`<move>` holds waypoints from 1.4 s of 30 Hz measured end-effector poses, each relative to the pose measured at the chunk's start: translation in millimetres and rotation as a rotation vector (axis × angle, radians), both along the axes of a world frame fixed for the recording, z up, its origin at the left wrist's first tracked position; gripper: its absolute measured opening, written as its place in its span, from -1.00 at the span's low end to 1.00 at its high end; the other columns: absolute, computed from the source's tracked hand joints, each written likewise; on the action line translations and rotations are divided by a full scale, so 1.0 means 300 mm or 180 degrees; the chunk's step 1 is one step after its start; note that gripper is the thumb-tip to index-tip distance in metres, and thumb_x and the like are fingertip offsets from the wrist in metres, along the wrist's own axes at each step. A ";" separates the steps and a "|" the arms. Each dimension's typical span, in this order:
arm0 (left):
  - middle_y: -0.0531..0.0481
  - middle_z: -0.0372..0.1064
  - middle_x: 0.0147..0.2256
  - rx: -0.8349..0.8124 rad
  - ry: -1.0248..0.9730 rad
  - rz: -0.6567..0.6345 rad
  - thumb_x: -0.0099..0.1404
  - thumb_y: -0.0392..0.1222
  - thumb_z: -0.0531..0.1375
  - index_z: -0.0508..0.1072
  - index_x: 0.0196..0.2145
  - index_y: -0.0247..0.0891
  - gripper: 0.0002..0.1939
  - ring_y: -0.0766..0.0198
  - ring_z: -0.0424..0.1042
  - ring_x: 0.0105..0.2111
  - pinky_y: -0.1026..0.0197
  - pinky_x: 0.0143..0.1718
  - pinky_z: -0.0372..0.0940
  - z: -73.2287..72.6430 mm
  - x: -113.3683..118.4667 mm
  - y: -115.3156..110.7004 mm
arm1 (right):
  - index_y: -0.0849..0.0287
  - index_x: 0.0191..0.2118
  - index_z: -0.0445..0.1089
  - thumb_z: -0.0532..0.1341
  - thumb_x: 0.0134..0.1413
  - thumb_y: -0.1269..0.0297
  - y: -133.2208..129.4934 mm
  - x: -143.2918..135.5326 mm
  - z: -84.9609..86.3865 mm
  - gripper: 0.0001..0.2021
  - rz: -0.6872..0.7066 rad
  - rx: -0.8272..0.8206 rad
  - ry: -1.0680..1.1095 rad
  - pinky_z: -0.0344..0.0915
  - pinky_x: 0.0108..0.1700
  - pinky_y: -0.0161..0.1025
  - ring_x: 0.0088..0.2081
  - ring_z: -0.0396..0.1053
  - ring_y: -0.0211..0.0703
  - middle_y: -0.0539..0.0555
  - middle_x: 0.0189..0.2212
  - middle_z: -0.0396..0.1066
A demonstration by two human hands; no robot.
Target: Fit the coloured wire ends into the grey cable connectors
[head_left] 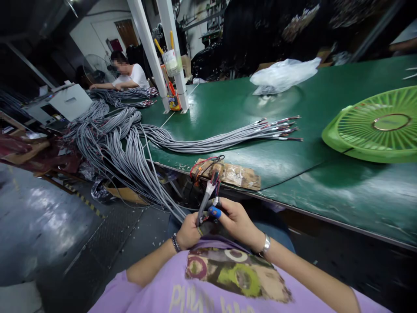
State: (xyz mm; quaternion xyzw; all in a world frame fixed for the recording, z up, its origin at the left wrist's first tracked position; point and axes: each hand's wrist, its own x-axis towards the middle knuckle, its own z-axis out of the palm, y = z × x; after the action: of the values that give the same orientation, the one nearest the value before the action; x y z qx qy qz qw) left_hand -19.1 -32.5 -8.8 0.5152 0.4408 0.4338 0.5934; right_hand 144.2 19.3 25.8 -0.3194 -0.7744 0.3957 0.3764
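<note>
Close to my body, my left hand (189, 230) is closed around a grey cable (204, 204). White wrap and several thin coloured wires (215, 178) show at the cable's upper end. My right hand (237, 221) pinches near those wires, with blue tape on its thumb; a small white-wrapped piece shows at its fingertips, and I cannot make out exactly what it grips. Just beyond the hands, a worn wooden block (239, 174) lies at the table edge with red and black leads on it. More grey cables (159, 191) hang down toward my left hand.
A large heap of grey cables (107, 134) spills over the left table edge. One bundle (211, 145) stretches across the green table (228, 100). A green fan (374, 126) lies right, its cord crossing the table. A plastic bag (283, 76), white posts (174, 48) and a seated person (130, 76) are farther back.
</note>
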 end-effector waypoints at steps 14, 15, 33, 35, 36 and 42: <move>-0.16 0.54 -0.31 -0.0337 -0.0736 0.0963 0.06 -0.05 0.34 0.57 -0.24 -0.33 -0.65 0.18 0.49 -0.36 0.26 -0.41 0.31 0.077 -0.024 0.047 | 0.22 -0.40 0.33 0.07 0.17 -0.01 -0.024 -0.033 -0.129 -0.63 0.1281 -0.0962 0.0287 0.21 -0.47 -0.35 -0.55 0.27 -0.29 -0.01 -0.57 0.31; -0.16 0.54 -0.33 -0.0363 -0.0627 0.0826 0.07 -0.03 0.33 0.56 -0.21 -0.34 -0.62 0.20 0.47 -0.40 0.26 -0.42 0.30 0.072 -0.019 0.046 | 0.22 -0.40 0.33 0.08 0.15 -0.02 -0.023 -0.036 -0.139 -0.63 0.1275 -0.1042 0.0299 0.20 -0.47 -0.35 -0.56 0.26 -0.29 -0.02 -0.58 0.30; -0.07 0.49 -0.49 -0.0566 -0.0026 0.0951 0.12 0.07 0.26 0.52 -0.37 -0.34 -0.64 0.23 0.45 -0.47 0.24 -0.42 0.32 0.020 0.012 0.034 | 0.22 -0.52 0.30 0.13 0.07 0.09 0.019 0.020 -0.102 -0.70 0.0081 -0.1142 -0.0175 0.15 -0.46 -0.34 -0.52 0.20 -0.28 -0.02 -0.59 0.31; -0.08 0.47 -0.53 -0.0510 0.0062 0.0874 0.14 0.08 0.24 0.50 -0.41 -0.35 -0.63 0.24 0.45 -0.50 0.26 -0.47 0.31 0.018 0.011 0.027 | 0.19 -0.43 0.29 0.13 0.09 0.09 0.017 0.013 -0.084 -0.75 -0.0049 -0.1215 0.0263 0.21 -0.42 -0.32 -0.49 0.26 -0.26 0.00 -0.52 0.36; -0.07 0.47 -0.54 -0.0463 0.0111 0.0830 0.14 0.08 0.24 0.49 -0.43 -0.34 -0.64 0.25 0.45 -0.51 0.27 -0.49 0.31 0.020 0.012 0.024 | 0.18 -0.38 0.28 0.16 0.07 0.09 0.014 0.004 -0.079 -0.76 -0.0007 -0.1319 0.0418 0.23 -0.42 -0.31 -0.49 0.28 -0.26 0.00 -0.51 0.37; 0.01 0.43 -0.61 -0.0698 0.0375 0.0434 0.04 0.02 0.32 0.40 -0.40 -0.32 -0.66 0.28 0.42 -0.61 0.26 -0.54 0.32 0.036 0.011 0.023 | 0.16 -0.45 0.23 0.17 0.06 0.04 0.008 -0.040 -0.069 -0.72 0.0370 -0.1828 0.0767 0.23 -0.52 -0.32 -0.62 0.26 -0.28 -0.07 -0.66 0.31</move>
State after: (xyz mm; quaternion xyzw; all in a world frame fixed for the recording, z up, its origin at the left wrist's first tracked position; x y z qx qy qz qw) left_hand -15.8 -25.5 2.2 0.4407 0.5536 0.3914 0.5884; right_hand 132.3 21.8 5.1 -0.3186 -0.5978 0.6541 0.3366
